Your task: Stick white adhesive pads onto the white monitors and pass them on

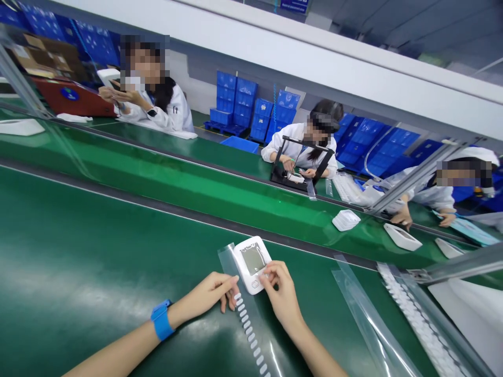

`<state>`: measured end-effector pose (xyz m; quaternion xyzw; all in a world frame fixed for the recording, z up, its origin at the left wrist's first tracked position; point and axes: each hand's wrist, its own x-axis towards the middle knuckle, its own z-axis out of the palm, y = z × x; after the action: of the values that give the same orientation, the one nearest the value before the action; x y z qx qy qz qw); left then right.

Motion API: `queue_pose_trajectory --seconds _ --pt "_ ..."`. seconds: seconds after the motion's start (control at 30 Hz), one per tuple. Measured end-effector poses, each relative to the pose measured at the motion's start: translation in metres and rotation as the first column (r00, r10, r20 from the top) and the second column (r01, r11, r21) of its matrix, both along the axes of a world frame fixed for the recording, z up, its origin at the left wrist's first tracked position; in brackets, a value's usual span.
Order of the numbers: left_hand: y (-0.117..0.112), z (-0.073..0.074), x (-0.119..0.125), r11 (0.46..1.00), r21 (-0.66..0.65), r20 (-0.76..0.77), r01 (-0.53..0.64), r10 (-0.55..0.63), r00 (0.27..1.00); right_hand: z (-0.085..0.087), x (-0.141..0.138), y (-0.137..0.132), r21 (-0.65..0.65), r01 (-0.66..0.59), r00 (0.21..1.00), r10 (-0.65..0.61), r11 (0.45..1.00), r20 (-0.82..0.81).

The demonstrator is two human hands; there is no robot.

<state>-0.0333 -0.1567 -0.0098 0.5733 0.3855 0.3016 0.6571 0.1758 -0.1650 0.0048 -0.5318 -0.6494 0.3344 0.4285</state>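
Note:
A white device with a grey screen (253, 259), which looks like a blood pressure monitor, lies slightly tilted on the green work surface. Beneath its left side runs a clear plastic strip with a row of white oval stickers (247, 327). My left hand (220, 290), a blue band on its wrist, pinches the strip's edge beside the device. At the device's lower right corner, my right hand (281, 288) has thumb and forefinger brought together, touching its face. Whatever is between those fingertips is too small to make out.
Clear plastic sheets (365, 314) and a sheet with white pieces (416, 319) lie to the right. Beyond a dark rail, a green conveyor (196, 186) carries white housings (346, 220). Three co-workers sit across it. A metal post (412, 173) stands at right.

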Motion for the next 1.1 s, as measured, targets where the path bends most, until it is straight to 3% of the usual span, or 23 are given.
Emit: queue_pose_trajectory --seconds 0.23,0.33,0.5,0.73,0.87,0.93,1.03,1.1 --pt "-0.009 0.003 0.008 1.0 -0.021 0.042 0.015 -0.014 0.999 -0.006 -0.017 -0.036 0.145 -0.068 0.997 0.075 0.987 -0.037" --pt "-0.012 0.004 0.01 1.0 0.015 0.024 0.008 -0.008 1.0 -0.01 -0.021 -0.039 0.144 -0.055 0.996 0.065 0.988 -0.067" --pt "-0.014 -0.001 0.011 0.999 -0.04 0.091 0.031 -0.027 0.995 -0.017 -0.021 -0.038 0.181 -0.021 0.996 0.035 0.983 -0.077" --pt "-0.014 -0.002 0.012 0.992 -0.096 0.138 0.086 -0.073 0.988 -0.019 -0.019 -0.045 0.243 -0.024 1.0 0.019 0.97 0.024" --pt "-0.008 -0.003 0.008 0.993 -0.115 0.112 0.033 -0.02 0.994 -0.014 -0.017 -0.05 0.337 -0.187 0.978 0.142 0.923 0.152" --pt "-0.001 -0.002 0.001 0.997 -0.071 0.043 -0.014 0.017 0.999 -0.009 -0.011 -0.045 0.311 -0.225 0.971 0.187 0.923 0.147" --pt "0.011 0.0 -0.012 0.999 0.034 -0.085 -0.014 0.016 0.996 -0.004 0.007 -0.022 0.164 -0.008 0.999 0.002 0.986 0.04" --pt "0.016 0.001 -0.017 0.998 0.062 -0.125 0.019 -0.011 0.992 -0.005 0.021 -0.003 0.064 0.111 0.994 -0.112 0.992 0.013"
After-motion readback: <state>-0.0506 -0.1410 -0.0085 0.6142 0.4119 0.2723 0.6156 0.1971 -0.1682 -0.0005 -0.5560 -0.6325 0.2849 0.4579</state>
